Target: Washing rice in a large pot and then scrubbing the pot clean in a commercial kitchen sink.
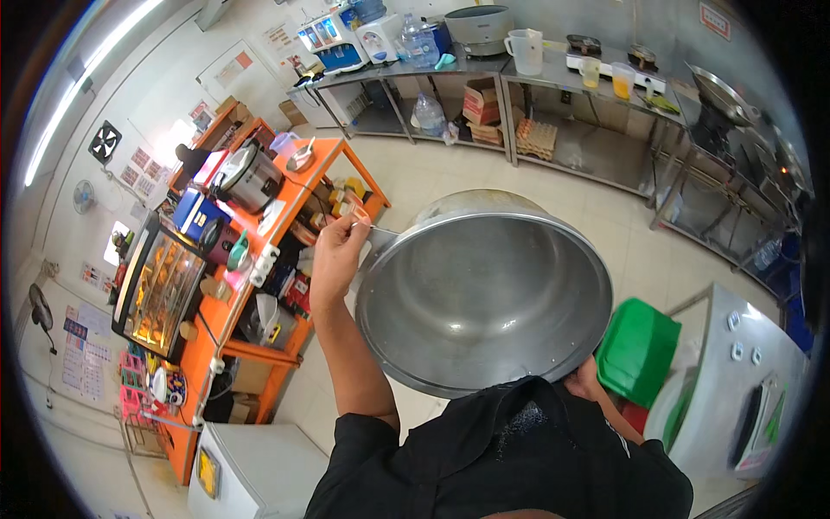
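Observation:
A large metal cooking pot [476,298] is held in front of my chest, tilted so that its bare grey inside faces me. A few small drops or specks show on the inner wall. My left hand [338,256] grips a loop handle at the pot's left side, fingers closed round it. On the near right, my right hand [583,379] is at the rim, partly hidden behind the pot and my black shirt. Its fingers are out of sight beneath the pot.
An orange table [272,243] with a rice cooker [251,178] and a lit food display case [162,285] runs along the left. Steel counters [480,65] line the far wall. A green plastic bin [639,350] and a steel table [726,363] stand at right, a white chest [259,464] at lower left.

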Demonstrator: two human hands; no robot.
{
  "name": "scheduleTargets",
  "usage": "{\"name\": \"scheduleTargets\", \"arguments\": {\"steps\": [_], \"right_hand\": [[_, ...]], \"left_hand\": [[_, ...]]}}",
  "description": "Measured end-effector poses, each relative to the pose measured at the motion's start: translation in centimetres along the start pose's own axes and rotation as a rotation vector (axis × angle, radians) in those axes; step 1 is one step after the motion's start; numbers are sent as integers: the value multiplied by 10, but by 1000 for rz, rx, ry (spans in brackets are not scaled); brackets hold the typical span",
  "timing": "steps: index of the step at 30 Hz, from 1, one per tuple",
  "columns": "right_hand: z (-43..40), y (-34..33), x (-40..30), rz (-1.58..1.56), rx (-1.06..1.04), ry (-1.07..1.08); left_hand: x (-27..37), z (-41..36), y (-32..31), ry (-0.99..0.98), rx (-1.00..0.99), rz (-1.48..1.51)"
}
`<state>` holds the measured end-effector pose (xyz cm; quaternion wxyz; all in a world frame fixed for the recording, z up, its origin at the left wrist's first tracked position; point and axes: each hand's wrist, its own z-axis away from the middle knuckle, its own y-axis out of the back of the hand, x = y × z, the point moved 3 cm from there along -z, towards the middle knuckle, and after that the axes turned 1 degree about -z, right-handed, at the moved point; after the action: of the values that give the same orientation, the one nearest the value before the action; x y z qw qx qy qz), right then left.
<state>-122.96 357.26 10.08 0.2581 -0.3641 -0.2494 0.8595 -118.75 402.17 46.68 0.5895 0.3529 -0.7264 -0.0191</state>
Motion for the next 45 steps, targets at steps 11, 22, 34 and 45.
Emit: {"name": "scheduleTargets", "arguments": {"steps": [11, 22, 34, 45], "right_hand": [[-318, -254, -177, 43, -54, 61], [-641, -575, -438, 307, -135, 98], [-733, -762, -780, 118, -570, 112], [-888, -854, -1073, 250, -545, 352]], "left_hand": [[-85, -331, -28, 76, 179, 53], [-289, -779, 16, 453, -22, 470], [-212, -1151, -113, 356, -351, 1109], [-146, -1505, -282, 439, -524, 1089]]}}
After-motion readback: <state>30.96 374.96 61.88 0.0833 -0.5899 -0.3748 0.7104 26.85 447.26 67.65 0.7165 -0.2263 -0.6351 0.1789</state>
